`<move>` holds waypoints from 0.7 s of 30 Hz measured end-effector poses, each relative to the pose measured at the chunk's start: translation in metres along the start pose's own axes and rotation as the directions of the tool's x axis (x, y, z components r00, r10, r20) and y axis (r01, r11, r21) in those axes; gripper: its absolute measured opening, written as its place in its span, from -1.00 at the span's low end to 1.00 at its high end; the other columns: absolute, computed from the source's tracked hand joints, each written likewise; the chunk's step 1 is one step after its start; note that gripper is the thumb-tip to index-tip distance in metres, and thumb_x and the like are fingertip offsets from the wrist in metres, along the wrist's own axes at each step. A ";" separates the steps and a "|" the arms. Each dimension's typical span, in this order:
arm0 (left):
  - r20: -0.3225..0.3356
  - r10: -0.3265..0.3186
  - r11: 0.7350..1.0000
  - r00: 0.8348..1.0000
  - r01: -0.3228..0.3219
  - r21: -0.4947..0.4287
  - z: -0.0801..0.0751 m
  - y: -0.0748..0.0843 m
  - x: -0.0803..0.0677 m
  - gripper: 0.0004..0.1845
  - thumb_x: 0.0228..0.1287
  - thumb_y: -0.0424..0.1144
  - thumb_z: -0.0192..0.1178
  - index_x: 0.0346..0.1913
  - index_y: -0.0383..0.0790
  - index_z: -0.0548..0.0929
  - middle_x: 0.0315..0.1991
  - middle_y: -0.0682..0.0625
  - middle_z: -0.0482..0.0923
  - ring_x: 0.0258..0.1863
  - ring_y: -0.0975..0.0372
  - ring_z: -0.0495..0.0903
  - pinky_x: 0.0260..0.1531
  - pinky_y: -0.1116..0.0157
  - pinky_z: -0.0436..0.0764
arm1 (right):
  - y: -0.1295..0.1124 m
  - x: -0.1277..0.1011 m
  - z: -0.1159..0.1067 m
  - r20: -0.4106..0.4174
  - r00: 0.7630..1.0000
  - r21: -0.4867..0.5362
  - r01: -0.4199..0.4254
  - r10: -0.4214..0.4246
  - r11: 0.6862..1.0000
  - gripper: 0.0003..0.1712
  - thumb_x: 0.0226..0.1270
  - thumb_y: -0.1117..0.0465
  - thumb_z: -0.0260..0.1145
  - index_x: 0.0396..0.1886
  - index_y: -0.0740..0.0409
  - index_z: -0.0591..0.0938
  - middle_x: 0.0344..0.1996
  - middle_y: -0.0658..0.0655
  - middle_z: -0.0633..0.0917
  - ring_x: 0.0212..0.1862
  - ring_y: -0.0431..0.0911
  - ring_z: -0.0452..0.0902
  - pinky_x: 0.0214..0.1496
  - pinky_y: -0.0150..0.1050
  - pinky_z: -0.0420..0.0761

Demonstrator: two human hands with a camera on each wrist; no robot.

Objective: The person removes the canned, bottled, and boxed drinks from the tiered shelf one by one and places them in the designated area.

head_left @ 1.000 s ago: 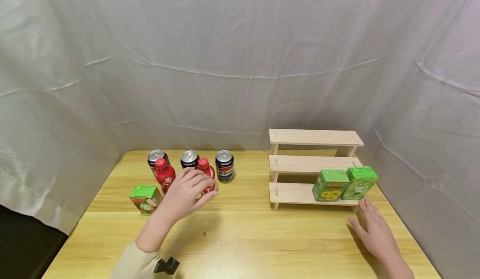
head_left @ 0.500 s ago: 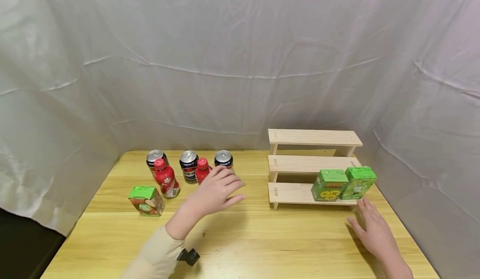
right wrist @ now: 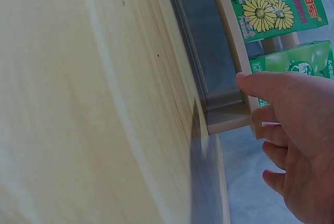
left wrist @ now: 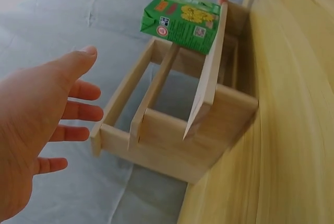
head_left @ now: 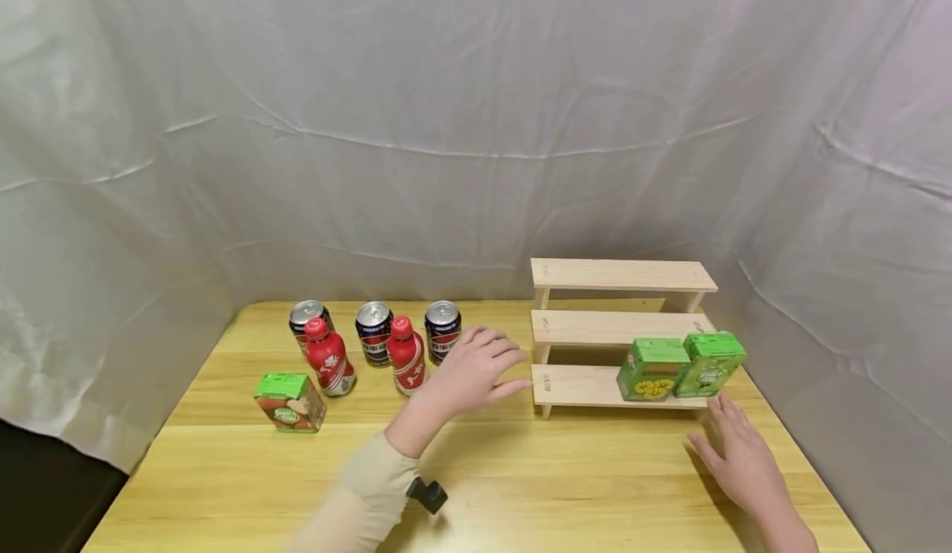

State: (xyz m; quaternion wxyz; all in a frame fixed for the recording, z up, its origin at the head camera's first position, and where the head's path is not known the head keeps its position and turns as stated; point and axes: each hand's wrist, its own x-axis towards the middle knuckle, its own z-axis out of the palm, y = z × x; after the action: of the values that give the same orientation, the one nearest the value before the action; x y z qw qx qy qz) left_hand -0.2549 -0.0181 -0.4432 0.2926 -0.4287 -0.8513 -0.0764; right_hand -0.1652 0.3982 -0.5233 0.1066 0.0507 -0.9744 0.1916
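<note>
My left hand (head_left: 479, 369) holds nothing, fingers spread, just left of a three-tier wooden shelf (head_left: 576, 383); the left wrist view also shows this empty hand (left wrist: 36, 125). On the shelf's lowest tier, toward its right end, stand a green drink carton with yellow flowers (head_left: 654, 371) and a lighter green drink carton (head_left: 710, 365). My right hand (head_left: 744, 458) has its fingertips at the front right corner of that tier. In the right wrist view, the thumb of this hand (right wrist: 308, 135) lies against the wooden edge, beside the lighter carton (right wrist: 297, 61).
Left on the wooden table (head_left: 521, 487) stand three dark cans, the nearest to the shelf being this can (head_left: 443, 334). Before them are two red bottles, one at left (head_left: 330, 359) and one at right (head_left: 406, 357). A green-topped carton (head_left: 292, 404) stands farther left. Grey curtain (head_left: 476, 164) hangs behind.
My left hand has moved right, from over the red bottles to beside the shelf, uncovering the right bottle. My right hand has stayed at the shelf's corner.
</note>
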 end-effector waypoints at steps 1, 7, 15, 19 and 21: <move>0.011 -0.009 1.000 1.000 0.009 -0.004 0.002 0.002 0.003 -0.55 0.28 0.22 0.15 0.04 0.03 0.68 -0.02 0.15 0.69 0.09 0.21 0.56 0.20 0.11 0.44 | 0.000 0.000 0.000 0.001 1.000 -0.001 0.001 -0.001 1.000 -0.14 0.47 -0.02 0.14 0.46 0.49 0.07 0.42 0.58 0.06 0.48 0.44 -0.14 0.45 0.32 -0.10; 0.070 -0.067 0.994 0.995 0.073 -0.078 0.011 0.011 0.019 -0.51 0.31 0.26 0.08 0.13 0.07 0.62 0.08 0.16 0.63 0.17 0.21 0.49 0.26 0.10 0.37 | 0.000 0.000 0.001 0.004 1.000 -0.008 -0.003 0.003 1.000 -0.15 0.47 -0.01 0.14 0.45 0.50 0.08 0.41 0.59 0.09 0.46 0.46 -0.10 0.46 0.31 -0.11; 0.112 -0.119 0.987 0.986 0.131 -0.099 0.017 0.025 0.040 -0.45 0.30 0.35 0.02 0.21 0.16 0.54 0.17 0.20 0.53 0.27 0.24 0.40 0.30 0.15 0.34 | 0.000 0.000 0.000 0.019 1.000 -0.002 -0.016 0.016 1.000 -0.13 0.47 -0.02 0.13 0.46 0.49 0.06 0.42 0.59 0.06 0.48 0.45 -0.15 0.46 0.32 -0.13; 0.116 -0.135 0.982 0.984 0.148 -0.113 0.020 0.033 0.051 -0.40 0.25 0.38 0.05 0.24 0.18 0.51 0.18 0.20 0.53 0.28 0.24 0.39 0.32 0.12 0.33 | -0.001 0.000 0.000 0.013 1.000 -0.002 -0.012 0.012 1.000 -0.14 0.47 -0.02 0.14 0.46 0.49 0.06 0.42 0.59 0.06 0.48 0.44 -0.15 0.46 0.32 -0.12; 0.115 -0.144 0.980 0.983 0.157 -0.118 0.022 0.037 0.057 -0.38 0.23 0.39 0.06 0.26 0.18 0.49 0.19 0.21 0.52 0.28 0.25 0.39 0.33 0.10 0.34 | -0.001 0.000 0.000 0.010 1.000 -0.002 -0.011 0.011 1.000 -0.14 0.47 -0.02 0.14 0.46 0.49 0.06 0.42 0.58 0.06 0.48 0.43 -0.16 0.46 0.32 -0.11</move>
State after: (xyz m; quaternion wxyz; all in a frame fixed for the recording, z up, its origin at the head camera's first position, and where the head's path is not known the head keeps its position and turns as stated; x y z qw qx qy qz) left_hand -0.2616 0.0522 -0.4337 0.2128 -0.3842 -0.8890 -0.1295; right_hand -0.1653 0.3974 -0.5229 0.1006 0.0461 -0.9753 0.1911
